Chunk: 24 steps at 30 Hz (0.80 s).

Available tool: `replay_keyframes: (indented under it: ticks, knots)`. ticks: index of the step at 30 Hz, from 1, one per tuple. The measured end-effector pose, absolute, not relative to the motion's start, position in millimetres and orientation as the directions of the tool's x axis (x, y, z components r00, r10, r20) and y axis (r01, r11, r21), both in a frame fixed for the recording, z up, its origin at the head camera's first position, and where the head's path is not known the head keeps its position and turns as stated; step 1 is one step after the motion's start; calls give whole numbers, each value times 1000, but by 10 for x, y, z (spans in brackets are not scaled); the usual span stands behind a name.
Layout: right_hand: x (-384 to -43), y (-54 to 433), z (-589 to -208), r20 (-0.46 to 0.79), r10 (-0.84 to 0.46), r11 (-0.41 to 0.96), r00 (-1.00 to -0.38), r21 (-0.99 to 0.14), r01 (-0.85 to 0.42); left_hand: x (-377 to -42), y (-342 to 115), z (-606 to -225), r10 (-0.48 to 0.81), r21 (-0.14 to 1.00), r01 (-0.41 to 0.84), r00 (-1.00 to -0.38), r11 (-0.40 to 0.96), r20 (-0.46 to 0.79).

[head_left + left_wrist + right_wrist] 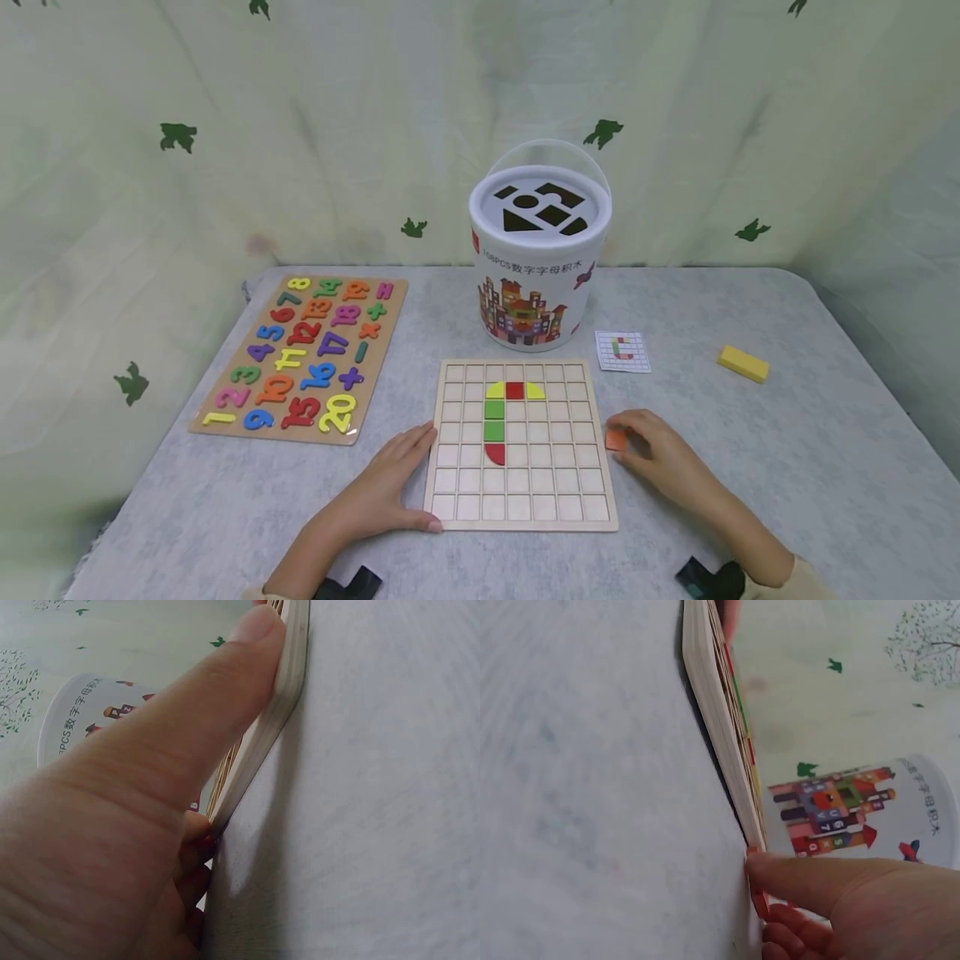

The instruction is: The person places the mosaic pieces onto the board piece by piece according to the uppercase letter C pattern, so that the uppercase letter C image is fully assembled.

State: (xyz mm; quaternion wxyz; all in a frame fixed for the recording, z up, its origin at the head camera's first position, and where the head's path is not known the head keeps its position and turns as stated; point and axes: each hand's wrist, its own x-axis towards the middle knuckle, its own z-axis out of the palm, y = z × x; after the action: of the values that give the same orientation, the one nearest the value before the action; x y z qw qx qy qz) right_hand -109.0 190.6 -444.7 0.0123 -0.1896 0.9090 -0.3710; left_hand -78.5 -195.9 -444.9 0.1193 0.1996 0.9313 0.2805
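A wooden grid board (530, 505) lies flat on the table with a few coloured tiles set in it: yellow, red and green pieces, among them a red quarter-round tile (495, 453). My left hand (375, 493) rests against the board's left side, its fingers along that edge and the thumb touching the lower left corner. Just off the board's right edge, my right hand (663, 460) pinches an orange square tile (616, 440) between thumb and fingers. In the right wrist view the thumb covers part of that tile (759, 901).
Behind the board stands a white bucket (534, 275) with shaped holes in its lid. A small pattern card (623, 352) and a yellow block (743, 364) lie to the right. On the left lies a number puzzle board (300, 358).
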Motion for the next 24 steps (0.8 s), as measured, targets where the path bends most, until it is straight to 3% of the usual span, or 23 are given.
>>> replay_keyframes:
  ticks: [13,24]
  knots:
    - [-1059,1833,-4291,108,-299,723,-948,-623,-299,-788,-1962,-4449,439,574,303,-891,761,-112]
    - [-998,1435,-4076,238,-388,615,-891,-653,-442,-787,-1962,-4457,442,578,306,-891,757,-107]
